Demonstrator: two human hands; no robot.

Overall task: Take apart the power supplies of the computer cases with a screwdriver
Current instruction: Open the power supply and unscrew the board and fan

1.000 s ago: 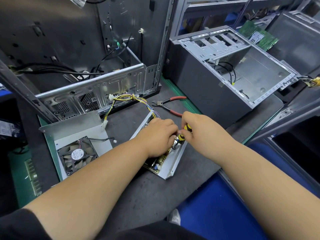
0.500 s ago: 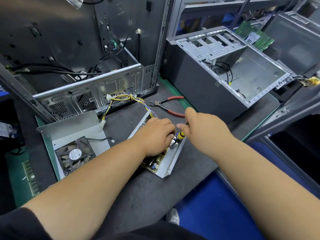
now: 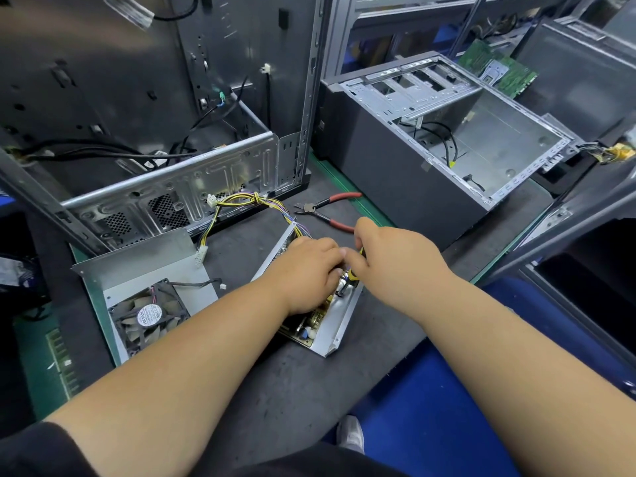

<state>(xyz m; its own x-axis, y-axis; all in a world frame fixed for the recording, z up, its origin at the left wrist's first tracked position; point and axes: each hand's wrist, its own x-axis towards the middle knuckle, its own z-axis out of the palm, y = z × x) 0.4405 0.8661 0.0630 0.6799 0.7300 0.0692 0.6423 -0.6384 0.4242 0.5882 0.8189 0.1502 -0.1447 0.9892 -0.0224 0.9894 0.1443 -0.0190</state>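
Bench: a dark grey mat [image 3: 275, 390] covers the worktop nearest the person.
Power supply: the opened tray [image 3: 339, 325] lies on the mat at the centre, its circuit board partly hidden under the hands.
Left hand: the left hand [image 3: 306, 273] rests curled on the board; what its fingers hold cannot be told.
Right hand: the right hand [image 3: 395, 259] grips a yellow-and-black screwdriver [image 3: 352, 273], tip down in the tray.
Cover: the removed lid with fan [image 3: 148, 318] lies left of the tray.
Wires: a yellow bundle [image 3: 241, 201] runs back from the tray.
Cutters: red-handled cutters [image 3: 327, 210] lie behind the hands.
Cases: one open case [image 3: 155, 115] stands behind left, another [image 3: 430, 142] behind right.
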